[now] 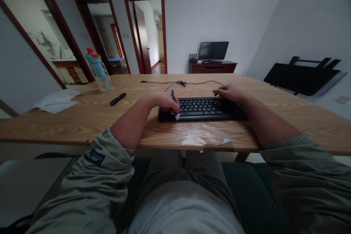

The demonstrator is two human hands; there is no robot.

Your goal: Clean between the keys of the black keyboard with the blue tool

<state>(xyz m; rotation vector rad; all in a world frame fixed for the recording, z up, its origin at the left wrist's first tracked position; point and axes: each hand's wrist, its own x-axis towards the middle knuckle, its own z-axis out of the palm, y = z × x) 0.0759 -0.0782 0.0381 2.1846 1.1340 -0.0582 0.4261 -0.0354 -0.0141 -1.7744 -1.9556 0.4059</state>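
Note:
A black keyboard (201, 106) lies near the front edge of the wooden table. Over its left end, my left hand (166, 101) is closed round a slim blue pen (173, 95), held upright. A small wad of white tissue (177, 116) sits at the pen's lower end, against the keyboard's front left part. My right hand (229, 92) grips the keyboard's back edge toward the right, its fingers pointing left and bent over that edge. Part of the keyboard's right side is hidden in shadow and behind my right forearm.
Behind the keyboard runs a tied black cable (181, 83). To the left are a black marker-like stick (117, 99), a clear bottle with a red lid (101, 73) and crumpled white paper (59, 100). Peeling clear tape (203, 135) covers the table's front edge (161, 142).

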